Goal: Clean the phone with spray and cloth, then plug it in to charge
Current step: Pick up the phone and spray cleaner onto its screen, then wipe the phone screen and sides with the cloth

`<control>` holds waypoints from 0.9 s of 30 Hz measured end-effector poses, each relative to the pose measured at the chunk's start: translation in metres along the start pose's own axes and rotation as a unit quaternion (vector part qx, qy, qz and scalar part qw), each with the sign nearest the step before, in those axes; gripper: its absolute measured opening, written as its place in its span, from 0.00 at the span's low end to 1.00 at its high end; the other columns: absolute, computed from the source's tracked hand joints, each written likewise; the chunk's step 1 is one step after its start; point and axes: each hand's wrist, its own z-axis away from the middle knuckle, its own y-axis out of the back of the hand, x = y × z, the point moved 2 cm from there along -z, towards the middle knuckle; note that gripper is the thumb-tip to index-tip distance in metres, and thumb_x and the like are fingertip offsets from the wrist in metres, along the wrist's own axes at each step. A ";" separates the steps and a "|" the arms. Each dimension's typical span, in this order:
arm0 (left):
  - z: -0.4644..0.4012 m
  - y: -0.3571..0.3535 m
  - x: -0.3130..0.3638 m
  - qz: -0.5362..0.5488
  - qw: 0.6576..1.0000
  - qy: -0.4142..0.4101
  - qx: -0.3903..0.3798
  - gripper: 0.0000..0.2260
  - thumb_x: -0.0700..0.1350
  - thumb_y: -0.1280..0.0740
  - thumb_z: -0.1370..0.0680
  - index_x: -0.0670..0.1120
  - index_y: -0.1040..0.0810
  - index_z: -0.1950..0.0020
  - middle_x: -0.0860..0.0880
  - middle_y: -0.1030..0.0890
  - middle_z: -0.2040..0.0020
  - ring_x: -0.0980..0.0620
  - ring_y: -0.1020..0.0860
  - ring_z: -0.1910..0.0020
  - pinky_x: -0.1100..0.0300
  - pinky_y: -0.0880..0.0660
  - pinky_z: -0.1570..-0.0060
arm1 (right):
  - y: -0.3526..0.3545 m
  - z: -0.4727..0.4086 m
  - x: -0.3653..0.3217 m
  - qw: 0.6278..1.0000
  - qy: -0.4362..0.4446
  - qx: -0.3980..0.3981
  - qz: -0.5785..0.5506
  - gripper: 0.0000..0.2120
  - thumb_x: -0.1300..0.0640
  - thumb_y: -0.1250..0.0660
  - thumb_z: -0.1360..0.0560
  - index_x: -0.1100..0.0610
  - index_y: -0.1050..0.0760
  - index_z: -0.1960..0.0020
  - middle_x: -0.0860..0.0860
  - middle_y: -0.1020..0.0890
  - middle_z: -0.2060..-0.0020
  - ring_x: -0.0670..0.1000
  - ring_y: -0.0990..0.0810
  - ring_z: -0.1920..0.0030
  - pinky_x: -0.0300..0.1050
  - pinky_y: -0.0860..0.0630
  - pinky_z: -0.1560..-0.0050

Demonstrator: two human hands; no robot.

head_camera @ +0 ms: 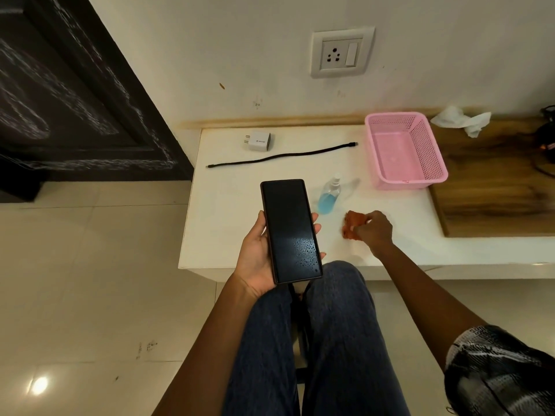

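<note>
Glass wet with droplets at its near end, the phone (289, 231) lies face up in the left hand (258, 253), cradled over the knees with fingers curled round its edges, near the table (240, 187). Right hand (374, 231) pinches the orange cloth (353, 225) on the table, spray (329, 195) just left of it. Slick, stiff and breakable, I'd say, so hold by the side edges; the cloth is soft and light, bunch it anywhere

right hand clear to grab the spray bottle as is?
Probably not yet: the right hand is pinching the cloth. The path to the bottle looks open, nothing standing between them.
</note>
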 end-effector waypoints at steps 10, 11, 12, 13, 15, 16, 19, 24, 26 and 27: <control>0.021 -0.006 -0.001 -0.009 1.000 -0.004 -0.009 0.31 0.64 0.48 0.22 0.44 0.29 0.30 0.43 0.30 0.29 0.45 0.30 0.33 0.38 0.31 0.37 | 0.030 0.062 -0.002 0.965 0.007 -0.022 -0.262 0.11 0.60 0.28 0.30 0.57 0.28 0.51 0.53 0.22 0.54 0.51 0.24 0.55 0.41 0.27 0.56; 0.026 -0.008 -0.001 -0.011 1.000 -0.004 -0.011 0.31 0.64 0.47 0.23 0.44 0.28 0.30 0.43 0.31 0.28 0.45 0.31 0.32 0.38 0.32 0.37 | 0.035 0.072 -0.004 0.959 0.008 -0.021 -0.284 0.13 0.60 0.28 0.29 0.56 0.28 0.48 0.53 0.22 0.52 0.52 0.24 0.52 0.42 0.27 0.54; 0.031 -0.009 -0.002 -0.013 1.000 -0.002 -0.012 0.31 0.64 0.47 0.23 0.43 0.28 0.30 0.43 0.31 0.28 0.45 0.33 0.31 0.39 0.32 0.37 | 0.041 0.084 -0.006 0.953 0.012 -0.021 -0.303 0.15 0.59 0.28 0.29 0.57 0.28 0.46 0.52 0.22 0.50 0.53 0.23 0.51 0.43 0.25 0.52; 0.037 -0.011 -0.003 -0.013 1.000 -0.001 -0.015 0.31 0.64 0.46 0.23 0.43 0.29 0.30 0.43 0.31 0.28 0.45 0.34 0.30 0.39 0.32 0.36 | 0.046 0.096 -0.009 0.946 0.018 -0.025 -0.323 0.16 0.60 0.28 0.29 0.57 0.28 0.44 0.52 0.22 0.49 0.53 0.23 0.50 0.46 0.24 0.50; 0.047 -0.014 -0.007 -0.004 1.000 0.002 -0.023 0.31 0.64 0.45 0.24 0.44 0.29 0.30 0.43 0.30 0.29 0.44 0.35 0.30 0.39 0.32 0.36 | 0.055 0.120 -0.015 0.928 0.031 -0.040 -0.368 0.17 0.60 0.29 0.29 0.58 0.28 0.42 0.52 0.22 0.48 0.54 0.21 0.50 0.49 0.23 0.48; 0.052 -0.015 -0.009 -0.005 1.000 0.002 -0.026 0.31 0.64 0.44 0.24 0.44 0.29 0.30 0.43 0.29 0.30 0.44 0.34 0.30 0.39 0.31 0.37 | 0.060 0.133 -0.019 0.917 0.041 -0.047 -0.393 0.16 0.60 0.29 0.29 0.56 0.28 0.43 0.51 0.21 0.49 0.54 0.20 0.50 0.48 0.22 0.49; 0.065 -0.020 -0.017 -0.009 0.999 0.003 -0.042 0.30 0.64 0.45 0.23 0.43 0.28 0.31 0.42 0.27 0.33 0.43 0.33 0.32 0.39 0.31 0.37 | 0.073 0.168 -0.033 0.893 0.070 -0.062 -0.441 0.11 0.60 0.29 0.29 0.51 0.25 0.50 0.47 0.19 0.53 0.50 0.19 0.53 0.44 0.21 0.55; 0.082 -0.028 -0.034 -0.026 0.997 0.002 -0.073 0.30 0.64 0.44 0.22 0.45 0.31 0.29 0.43 0.31 0.30 0.43 0.33 0.32 0.39 0.36 0.32 | 0.093 0.214 -0.057 0.856 0.120 -0.093 -0.494 0.07 0.61 0.30 0.30 0.52 0.23 0.55 0.43 0.15 0.64 0.47 0.16 0.61 0.34 0.22 0.66; 0.087 -0.031 -0.041 -0.033 0.996 -0.005 -0.087 0.31 0.65 0.43 0.23 0.46 0.31 0.29 0.42 0.29 0.31 0.43 0.31 0.33 0.39 0.37 0.31 | 0.099 0.229 -0.062 0.852 0.139 -0.084 -0.498 0.07 0.60 0.30 0.30 0.52 0.23 0.55 0.45 0.16 0.61 0.49 0.16 0.58 0.35 0.21 0.62; 0.090 -0.032 -0.044 -0.033 0.995 -0.006 -0.095 0.31 0.65 0.42 0.24 0.46 0.30 0.29 0.42 0.28 0.31 0.43 0.30 0.34 0.39 0.36 0.32 | 0.102 0.235 -0.064 0.854 0.150 -0.075 -0.493 0.06 0.60 0.30 0.31 0.51 0.23 0.55 0.46 0.17 0.59 0.50 0.17 0.57 0.37 0.21 0.60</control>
